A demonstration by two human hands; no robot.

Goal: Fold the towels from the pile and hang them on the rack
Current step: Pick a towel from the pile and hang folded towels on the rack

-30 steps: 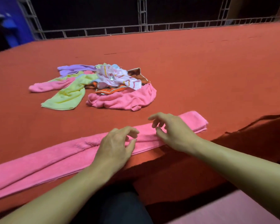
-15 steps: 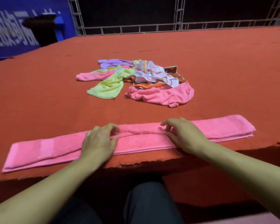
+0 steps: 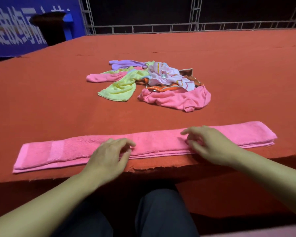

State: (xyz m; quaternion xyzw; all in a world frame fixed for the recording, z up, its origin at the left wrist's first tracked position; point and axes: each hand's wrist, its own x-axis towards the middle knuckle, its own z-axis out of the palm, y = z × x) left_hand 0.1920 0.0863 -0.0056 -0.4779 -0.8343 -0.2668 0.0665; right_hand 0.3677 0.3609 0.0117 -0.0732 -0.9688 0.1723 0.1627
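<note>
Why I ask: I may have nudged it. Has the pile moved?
No. The pile lies just in front of the same dark seam in the table cloth as before, with its towels sprawled the same way.

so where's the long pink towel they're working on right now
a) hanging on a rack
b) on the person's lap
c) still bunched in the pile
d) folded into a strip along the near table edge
d: the long pink towel lies flat as a narrow folded strip by the near table edge, under the left hand and right hand, apart from the pile.
</note>
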